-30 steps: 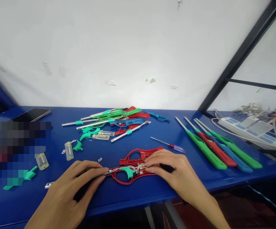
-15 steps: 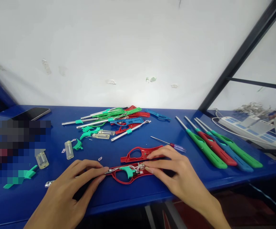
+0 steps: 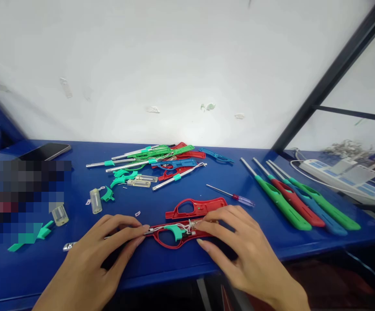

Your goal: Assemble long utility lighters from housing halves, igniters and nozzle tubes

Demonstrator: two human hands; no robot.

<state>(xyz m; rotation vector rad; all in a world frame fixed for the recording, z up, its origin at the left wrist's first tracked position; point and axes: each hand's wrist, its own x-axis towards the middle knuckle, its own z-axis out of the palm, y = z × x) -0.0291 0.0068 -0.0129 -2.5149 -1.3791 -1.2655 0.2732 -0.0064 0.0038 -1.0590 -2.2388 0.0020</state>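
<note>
We sit close over the near edge of a blue table (image 3: pixel 161 265), and our red lighter half (image 3: pixel 174 247) lies just in from the middle of that edge, inner side up. With our left hand (image 3: pixel 101 250) we pinch the front end of this half and its metal tube (image 3: pixel 149 232), thumb and forefinger pressed together there. The tube runs back beneath our hand, and its silver tip (image 3: pixel 69 246) comes out on the left.

Our right hand (image 3: pixel 244 244) arches over the back of the red half. Its fingers are bent, the forefinger on a small silver part (image 3: pixel 193 225); the thumb stands a little apart, nearer the table's near edge. Between our hands sit a green trigger (image 3: pixel 178 233) and some white wires (image 3: pixel 187 226), both within the red half.

The matching red cover (image 3: pixel 203 208) lies just beyond, partly behind our right fingers. Farther in we have a screwdriver (image 3: pixel 243 200). Toward the table's right edge, four whole lighters (image 3: pixel 282 205) lie side by side, tubes pointing to the far edge. Near the middle of the far edge we see a heap of lighter parts (image 3: pixel 177 164). Toward the left edge are a clear fuel tank (image 3: pixel 96 201) and, near the far left corner, a phone (image 3: pixel 53 151).
</note>
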